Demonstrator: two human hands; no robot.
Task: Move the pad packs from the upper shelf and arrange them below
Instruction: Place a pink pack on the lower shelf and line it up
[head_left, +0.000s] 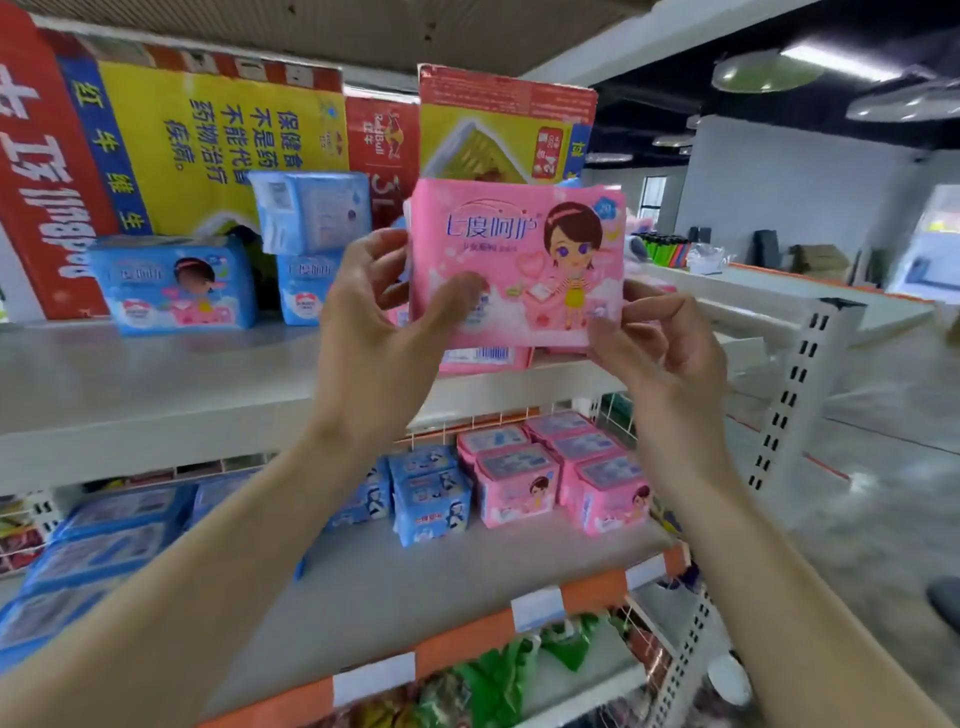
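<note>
Reaches up and forward with both bare forearms, rising from the lower corners and drawing together toward the middle. Holds the left hand (379, 332) with its back to the camera, wrist fairly straight, thumb laid across the lower left front of a pack (519, 260), fingers (376, 244) curled round its left edge. Pinches the pack's lower right corner with the right hand (670, 353), thumb in front, the other fingers bent and loosely curled toward the palm. Sets both hands at about the same height, facing each other.
</note>
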